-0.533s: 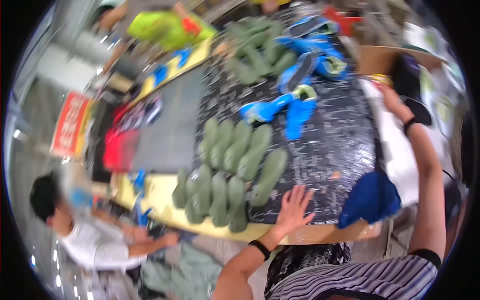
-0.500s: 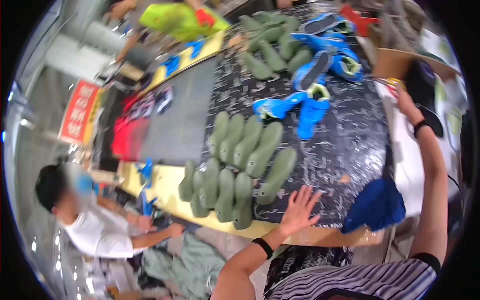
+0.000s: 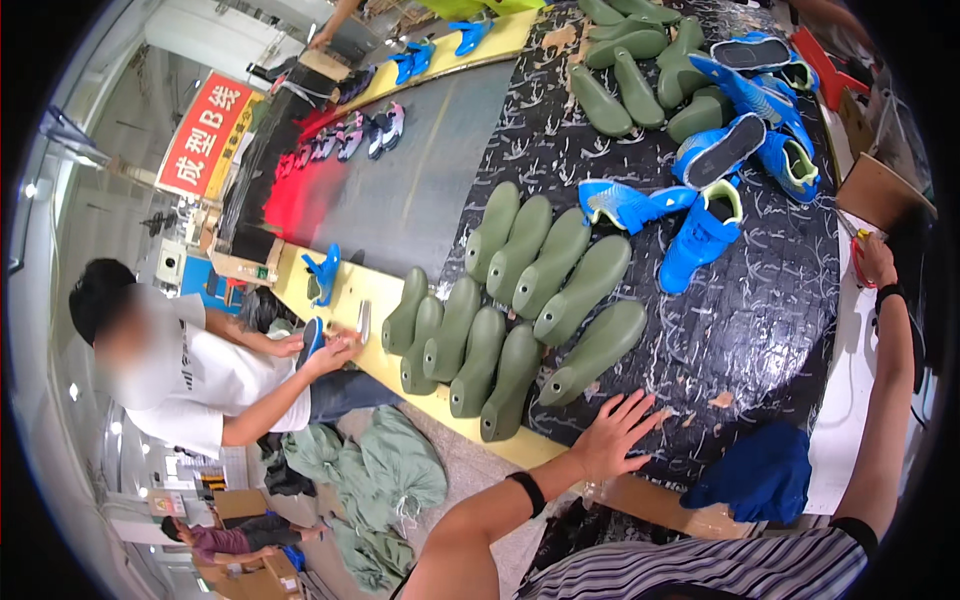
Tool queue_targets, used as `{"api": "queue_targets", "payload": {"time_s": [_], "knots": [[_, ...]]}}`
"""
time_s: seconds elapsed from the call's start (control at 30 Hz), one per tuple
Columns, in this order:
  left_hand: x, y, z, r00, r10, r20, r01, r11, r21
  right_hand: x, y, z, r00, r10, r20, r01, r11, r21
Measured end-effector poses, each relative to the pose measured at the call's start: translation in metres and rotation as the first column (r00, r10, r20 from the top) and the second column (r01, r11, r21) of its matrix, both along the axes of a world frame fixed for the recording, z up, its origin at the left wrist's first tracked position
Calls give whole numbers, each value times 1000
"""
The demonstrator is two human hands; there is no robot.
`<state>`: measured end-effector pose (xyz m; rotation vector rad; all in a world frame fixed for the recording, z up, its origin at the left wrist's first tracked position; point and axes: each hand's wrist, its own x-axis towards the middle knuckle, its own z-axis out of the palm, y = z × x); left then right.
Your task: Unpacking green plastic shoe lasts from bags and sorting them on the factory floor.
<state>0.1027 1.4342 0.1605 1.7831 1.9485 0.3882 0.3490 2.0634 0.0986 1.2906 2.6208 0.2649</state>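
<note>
My left hand [image 3: 614, 438] lies flat with its fingers spread on the black, scuffed table top [image 3: 745, 340], near its front edge. It holds nothing. Just beyond its fingertips is a single green shoe last [image 3: 597, 352]. Several more lasts [image 3: 510, 375] stand in two rows to its left. Far out to the right, my right hand [image 3: 876, 262] is closed around what look like red-handled scissors [image 3: 858, 258], above a white surface; its fingers are partly hidden. Blue sports shoes [image 3: 703, 240] lie between the hands, farther back. A dark blue cloth [image 3: 757, 472] rests at the near right corner.
More green lasts [image 3: 640, 85] lie at the far end. To the left runs a grey conveyor belt [image 3: 430, 150] carrying shoes, with yellow ledges [image 3: 455, 405] alongside. A co-worker [image 3: 215, 370] in white sits there, holding a blue shoe [image 3: 312, 338]. Green sacks [image 3: 385, 465] lie on the floor.
The view has swung, so the table's things sit farther right. My right hand has come nearer along the right side with the scissors. My left hand stays spread on the table.
</note>
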Motion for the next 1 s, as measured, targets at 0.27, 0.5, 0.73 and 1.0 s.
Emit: {"api": "queue_targets", "payload": {"time_s": [0.27,0.5,0.73,1.0], "knots": [[12,-11,1,997,-9,-79,24,980,197,29,-84,60,972,-115,-206,84,984,-155],[41,-81,-20,924,289,250,-359,881,307,-20,-342,186,684,-322,-654,-358,633,-686],[121,-425,-62,737,536,412,-604,796,45,-65,-746,137,930,-160,-330,-351,-121,-929],[254,-800,-95,27,996,82,-931,55,-361,-146,-1100,77,717,669,-194,52,-329,-943]]}}
